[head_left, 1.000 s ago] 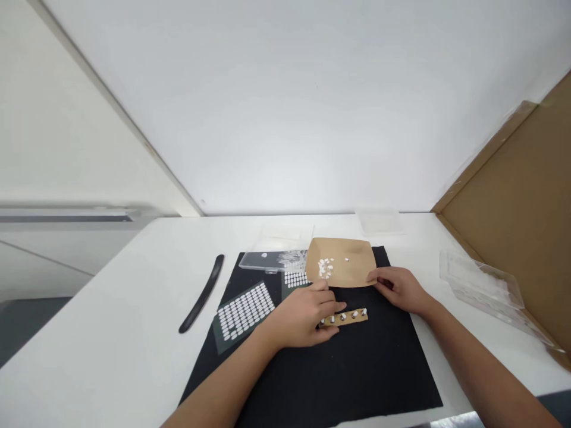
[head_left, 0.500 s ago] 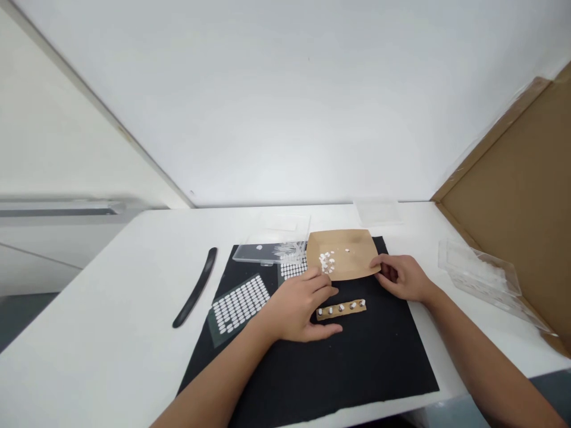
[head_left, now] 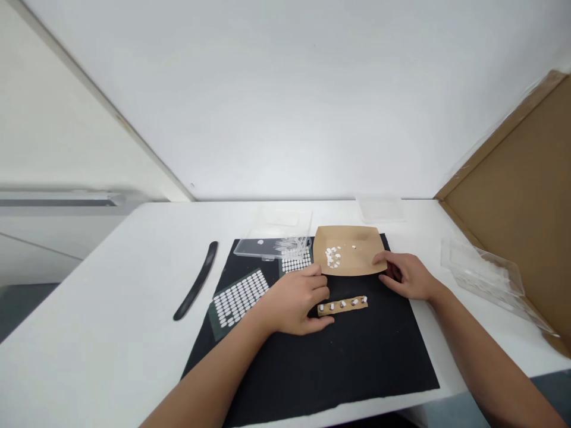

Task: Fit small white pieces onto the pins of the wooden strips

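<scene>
My left hand rests on the black mat with its fingers curled. Its index finger and thumb bracket the left end of a brown cardboard strip that carries several small white pieces. My right hand grips the right rim of a brown paper tray, thumb on the edge. A small heap of white bits lies inside the tray. The strip lies just in front of the tray.
Two dark sheets of white dots lie on the mat's left part, with a clear plastic lid behind them. A black curved tool lies on the white table. A clear plastic tray and a cardboard panel stand at the right.
My left hand slid back to the left and uncovered most of the strip. My right hand stayed on the tray's rim. The view shifted a little.
</scene>
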The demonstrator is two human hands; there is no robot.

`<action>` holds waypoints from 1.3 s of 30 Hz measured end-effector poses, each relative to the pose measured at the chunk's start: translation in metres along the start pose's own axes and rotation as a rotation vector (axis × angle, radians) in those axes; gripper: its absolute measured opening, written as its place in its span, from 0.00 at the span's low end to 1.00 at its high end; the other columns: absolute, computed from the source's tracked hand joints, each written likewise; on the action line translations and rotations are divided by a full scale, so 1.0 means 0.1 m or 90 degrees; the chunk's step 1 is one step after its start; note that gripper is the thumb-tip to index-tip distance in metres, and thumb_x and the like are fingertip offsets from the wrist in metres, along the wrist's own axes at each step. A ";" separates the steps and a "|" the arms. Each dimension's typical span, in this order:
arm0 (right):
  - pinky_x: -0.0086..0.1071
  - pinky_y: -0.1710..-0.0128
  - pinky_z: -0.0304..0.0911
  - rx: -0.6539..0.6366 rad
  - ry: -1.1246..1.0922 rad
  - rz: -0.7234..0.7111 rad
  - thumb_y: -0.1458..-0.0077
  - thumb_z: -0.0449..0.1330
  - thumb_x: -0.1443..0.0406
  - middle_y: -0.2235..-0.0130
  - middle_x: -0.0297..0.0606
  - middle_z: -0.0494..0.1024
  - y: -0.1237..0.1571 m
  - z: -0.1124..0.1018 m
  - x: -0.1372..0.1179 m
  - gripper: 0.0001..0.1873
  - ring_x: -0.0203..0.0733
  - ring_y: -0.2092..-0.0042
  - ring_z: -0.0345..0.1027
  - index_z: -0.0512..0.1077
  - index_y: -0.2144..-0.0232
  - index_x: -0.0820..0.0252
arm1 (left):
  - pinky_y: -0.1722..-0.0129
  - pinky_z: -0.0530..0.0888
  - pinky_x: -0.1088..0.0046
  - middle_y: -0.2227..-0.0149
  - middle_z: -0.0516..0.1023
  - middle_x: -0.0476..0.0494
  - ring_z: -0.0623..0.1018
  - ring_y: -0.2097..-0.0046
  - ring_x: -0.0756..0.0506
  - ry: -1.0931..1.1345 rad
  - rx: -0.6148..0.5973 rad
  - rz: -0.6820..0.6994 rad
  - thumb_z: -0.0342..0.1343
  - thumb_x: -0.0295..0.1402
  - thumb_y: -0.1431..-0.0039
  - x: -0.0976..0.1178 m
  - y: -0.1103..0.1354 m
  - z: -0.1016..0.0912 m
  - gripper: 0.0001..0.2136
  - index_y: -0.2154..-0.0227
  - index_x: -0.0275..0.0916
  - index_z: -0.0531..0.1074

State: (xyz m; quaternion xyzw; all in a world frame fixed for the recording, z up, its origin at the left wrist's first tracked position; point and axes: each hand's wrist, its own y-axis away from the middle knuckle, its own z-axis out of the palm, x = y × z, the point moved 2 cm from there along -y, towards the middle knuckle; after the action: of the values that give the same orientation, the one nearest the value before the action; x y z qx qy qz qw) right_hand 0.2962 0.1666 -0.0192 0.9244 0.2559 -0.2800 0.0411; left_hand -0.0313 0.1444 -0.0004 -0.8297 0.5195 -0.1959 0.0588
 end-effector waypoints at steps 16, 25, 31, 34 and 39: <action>0.31 0.70 0.57 0.099 0.039 -0.020 0.36 0.60 0.60 0.77 0.25 0.72 -0.02 0.15 -0.30 0.10 0.35 0.76 0.66 0.73 0.53 0.51 | 0.69 0.71 0.69 0.69 0.79 0.44 0.77 0.64 0.42 -0.011 0.082 -0.021 0.60 0.42 0.31 -0.05 0.01 -0.01 0.13 0.54 0.36 0.74; 0.29 0.70 0.58 0.051 -0.004 -0.009 0.35 0.59 0.62 0.76 0.26 0.72 -0.07 0.19 -0.11 0.09 0.35 0.75 0.66 0.75 0.53 0.52 | 0.58 0.77 0.65 0.62 0.81 0.40 0.79 0.60 0.43 0.032 0.123 0.008 0.55 0.29 0.32 0.00 -0.02 -0.12 0.04 0.57 0.38 0.74; 0.29 0.70 0.59 0.047 -0.017 -0.005 0.36 0.60 0.62 0.76 0.26 0.72 -0.09 0.19 -0.09 0.09 0.35 0.75 0.66 0.75 0.53 0.51 | 0.59 0.76 0.65 0.65 0.79 0.42 0.77 0.62 0.43 0.061 0.111 0.007 0.55 0.27 0.33 0.03 -0.04 -0.17 0.05 0.61 0.39 0.75; 0.29 0.70 0.59 0.044 -0.021 -0.006 0.37 0.60 0.62 0.76 0.26 0.72 -0.10 0.17 -0.08 0.10 0.36 0.75 0.67 0.75 0.54 0.52 | 0.60 0.76 0.66 0.67 0.78 0.43 0.77 0.62 0.44 0.074 0.107 0.019 0.56 0.27 0.35 0.03 -0.04 -0.16 0.05 0.64 0.40 0.76; 0.29 0.69 0.59 0.038 -0.018 -0.004 0.38 0.61 0.63 0.75 0.26 0.73 -0.10 0.17 -0.09 0.10 0.36 0.73 0.68 0.75 0.53 0.51 | 0.60 0.77 0.67 0.67 0.79 0.44 0.77 0.62 0.45 0.072 0.131 0.017 0.58 0.26 0.37 0.02 -0.03 -0.14 0.05 0.66 0.40 0.77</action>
State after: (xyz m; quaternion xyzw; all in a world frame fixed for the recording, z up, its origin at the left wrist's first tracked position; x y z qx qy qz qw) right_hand 0.2764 0.1681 -0.0282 0.9205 0.2495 -0.3003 0.0166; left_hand -0.0328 0.1452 0.0138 -0.7999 0.5102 -0.2939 0.1165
